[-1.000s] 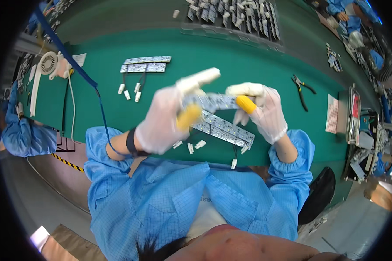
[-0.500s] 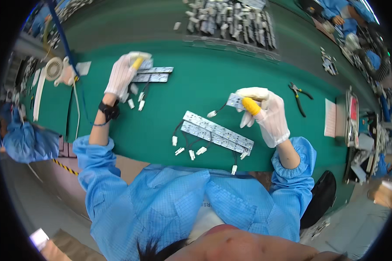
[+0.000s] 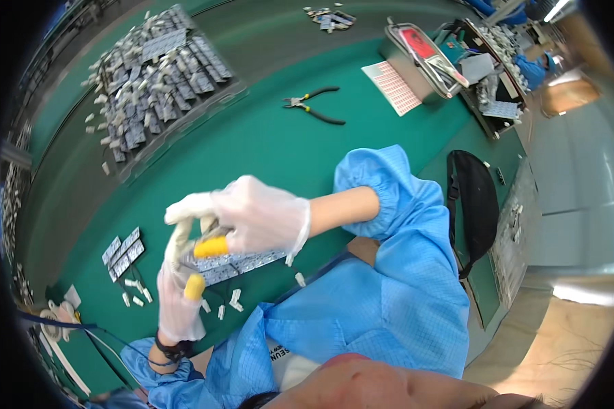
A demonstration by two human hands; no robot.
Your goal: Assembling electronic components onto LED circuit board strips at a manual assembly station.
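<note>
My gloved right hand, with a yellow finger cot, reaches left and meets my gloved left hand, which has a yellow cot and a dark wristband. The fingers of both hands are curled and touch each other. A bit of grey shows between them, mostly hidden by the gloves. Just beneath the hands lie long circuit boards, partly covered, with white connectors on short leads below. Left of my left hand rest several small circuit boards side by side, with their own white connectors.
A clear tray heaped with boards and connectors stands at the far left. Wire cutters with black and yellow handles lie beyond my right hand. A printed sheet and a metal box are farther right. A black pouch sits right of my sleeve.
My view has turned to the right. My right hand, which held a small circuit board with a lead, has come over to my left hand. My left hand has left the small boards.
</note>
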